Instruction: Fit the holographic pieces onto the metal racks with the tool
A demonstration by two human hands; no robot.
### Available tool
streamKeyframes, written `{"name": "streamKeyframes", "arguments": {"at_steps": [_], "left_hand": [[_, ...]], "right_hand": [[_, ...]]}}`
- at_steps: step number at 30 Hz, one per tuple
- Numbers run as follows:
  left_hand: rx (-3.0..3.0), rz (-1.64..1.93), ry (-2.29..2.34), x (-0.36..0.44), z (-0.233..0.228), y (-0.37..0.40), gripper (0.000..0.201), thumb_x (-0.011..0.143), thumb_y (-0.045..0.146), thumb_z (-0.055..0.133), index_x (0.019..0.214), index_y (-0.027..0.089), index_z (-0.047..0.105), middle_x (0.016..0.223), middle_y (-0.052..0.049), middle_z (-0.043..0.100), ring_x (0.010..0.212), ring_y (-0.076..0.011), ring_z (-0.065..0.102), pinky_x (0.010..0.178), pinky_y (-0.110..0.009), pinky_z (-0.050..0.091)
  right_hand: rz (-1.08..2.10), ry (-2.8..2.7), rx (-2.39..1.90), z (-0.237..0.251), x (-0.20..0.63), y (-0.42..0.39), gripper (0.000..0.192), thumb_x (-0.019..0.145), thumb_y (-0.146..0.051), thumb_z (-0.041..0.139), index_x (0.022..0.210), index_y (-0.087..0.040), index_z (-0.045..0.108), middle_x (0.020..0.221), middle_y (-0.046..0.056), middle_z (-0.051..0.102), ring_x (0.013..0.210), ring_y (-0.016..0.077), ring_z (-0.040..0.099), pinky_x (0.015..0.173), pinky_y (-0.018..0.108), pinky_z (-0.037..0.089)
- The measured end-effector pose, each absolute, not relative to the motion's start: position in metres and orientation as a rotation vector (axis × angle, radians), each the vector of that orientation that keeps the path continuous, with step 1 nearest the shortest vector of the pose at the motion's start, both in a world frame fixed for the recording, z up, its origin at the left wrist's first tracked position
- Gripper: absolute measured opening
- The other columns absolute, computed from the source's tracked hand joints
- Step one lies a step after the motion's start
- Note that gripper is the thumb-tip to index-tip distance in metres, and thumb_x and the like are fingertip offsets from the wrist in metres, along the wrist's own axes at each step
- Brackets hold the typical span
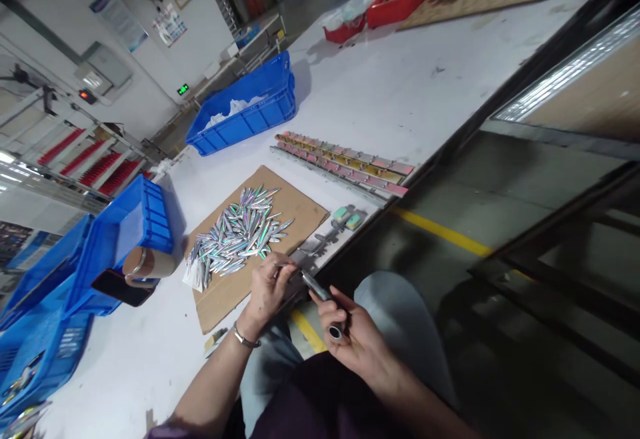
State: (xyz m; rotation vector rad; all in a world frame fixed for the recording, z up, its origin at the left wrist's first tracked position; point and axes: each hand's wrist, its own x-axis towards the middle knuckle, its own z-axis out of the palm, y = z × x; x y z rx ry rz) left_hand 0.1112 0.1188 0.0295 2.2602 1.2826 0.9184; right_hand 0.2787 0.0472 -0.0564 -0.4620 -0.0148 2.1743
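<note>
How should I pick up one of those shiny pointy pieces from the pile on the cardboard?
Pinch one shiny piece at its wider middle, coming from above at the pile's loose edge. They look thin and flat, tapering to points, and lie overlapping on the cardboard, so the ends probably give little to hold.

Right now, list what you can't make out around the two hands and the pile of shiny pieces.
Head view only:
- Thin piece in the left hand: too small to identify; fingers cover most of it.
- Dark tool in the right hand: its middle is hidden by the fingers.
- Shiny pieces on the cardboard: too small and glary to count.
- Blue bins: cut off by the left edge.
- Wall posters: blurred, unreadable.
</note>
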Motion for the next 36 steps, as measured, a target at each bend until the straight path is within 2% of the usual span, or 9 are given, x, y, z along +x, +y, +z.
{"name": "streamKeyframes", "arguments": {"at_steps": [4, 8, 14, 16, 22, 26, 30, 32, 36], "left_hand": [[2.27, 0.906, 1.28, 0.109, 0.027, 0.119, 0.02, 0.101, 0.032, 0.056, 0.092, 0.02, 0.068, 0.086, -0.004, 0.071, 0.08, -0.015, 0.066, 0.074, -0.027, 0.05], [2.331, 0.895, 1.22, 0.109, 0.025, 0.121, 0.016, 0.1, 0.028, 0.057, 0.092, 0.02, 0.068, 0.085, -0.004, 0.07, 0.081, -0.0146, 0.066, 0.075, -0.026, 0.05], [2.384, 0.935, 1.2, 0.112, 0.024, 0.122, 0.015, 0.1, 0.027, 0.057, 0.092, 0.019, 0.067, 0.082, -0.004, 0.069, 0.078, -0.0144, 0.065, 0.072, -0.026, 0.051], [2.401, 0.946, 1.195, 0.113, 0.023, 0.122, 0.015, 0.1, 0.026, 0.057, 0.092, 0.019, 0.067, 0.082, -0.004, 0.069, 0.078, -0.0143, 0.065, 0.072, -0.026, 0.05], [2.441, 0.926, 1.217, 0.112, 0.021, 0.122, 0.014, 0.101, 0.026, 0.055, 0.094, 0.019, 0.066, 0.083, -0.004, 0.068, 0.079, -0.0144, 0.063, 0.073, -0.026, 0.049], [2.446, 0.936, 1.197, 0.113, 0.021, 0.122, 0.013, 0.1, 0.024, 0.056, 0.093, 0.019, 0.065, 0.083, -0.004, 0.068, 0.079, -0.0143, 0.063, 0.073, -0.026, 0.049], [2.436, 0.95, 1.198, 0.114, 0.021, 0.121, 0.013, 0.1, 0.024, 0.056, 0.092, 0.019, 0.065, 0.083, -0.004, 0.067, 0.079, -0.0145, 0.062, 0.074, -0.026, 0.049], [2.428, 0.945, 1.206, 0.114, 0.022, 0.121, 0.013, 0.1, 0.024, 0.056, 0.093, 0.019, 0.065, 0.083, -0.004, 0.067, 0.08, -0.0147, 0.062, 0.075, -0.026, 0.049], [2.424, 0.919, 1.235, 0.114, 0.023, 0.12, 0.014, 0.101, 0.024, 0.055, 0.092, 0.019, 0.065, 0.084, -0.004, 0.067, 0.079, -0.0147, 0.062, 0.074, -0.027, 0.049]], "right_hand": [[1.858, -0.456, -0.856, -0.048, 0.276, 0.048, 0.036, 0.091, -0.057, 0.056, 0.093, -0.022, 0.066, 0.063, -0.002, 0.05, 0.05, 0.0121, 0.041, 0.046, 0.023, 0.033], [1.483, -0.767, -1.083, -0.042, 0.285, 0.047, 0.032, 0.079, -0.044, 0.076, 0.105, -0.026, 0.072, 0.081, 0.004, 0.065, 0.076, 0.0204, 0.057, 0.064, 0.028, 0.044], [1.956, -0.317, -0.807, -0.057, 0.282, 0.055, 0.045, 0.085, -0.064, 0.064, 0.092, -0.02, 0.07, 0.058, -0.001, 0.054, 0.049, 0.0127, 0.046, 0.046, 0.022, 0.035], [1.899, -0.383, -0.862, -0.061, 0.282, 0.052, 0.047, 0.087, -0.064, 0.062, 0.095, -0.019, 0.07, 0.059, -0.001, 0.055, 0.05, 0.0133, 0.049, 0.047, 0.023, 0.036], [0.733, -1.616, -1.364, -0.059, 0.297, 0.038, 0.03, 0.098, -0.027, 0.053, 0.125, -0.025, 0.066, 0.088, 0.006, 0.072, 0.079, 0.0223, 0.064, 0.076, 0.035, 0.042], [0.456, -1.758, -1.435, -0.059, 0.294, 0.034, 0.032, 0.101, -0.022, 0.047, 0.13, -0.021, 0.06, 0.09, 0.006, 0.071, 0.078, 0.0217, 0.065, 0.074, 0.035, 0.04], [0.684, -1.569, -1.432, -0.059, 0.285, 0.039, 0.031, 0.101, -0.031, 0.048, 0.127, -0.025, 0.063, 0.087, 0.006, 0.07, 0.08, 0.0231, 0.064, 0.076, 0.036, 0.04], [1.086, -1.276, -1.341, -0.057, 0.28, 0.045, 0.032, 0.099, -0.044, 0.049, 0.118, -0.024, 0.065, 0.079, 0.005, 0.068, 0.073, 0.0216, 0.062, 0.07, 0.034, 0.042], [1.801, -0.634, -1.037, -0.054, 0.275, 0.055, 0.061, 0.088, -0.077, 0.042, 0.089, -0.02, 0.065, 0.054, -0.002, 0.048, 0.045, 0.0141, 0.04, 0.046, 0.027, 0.033]]}}
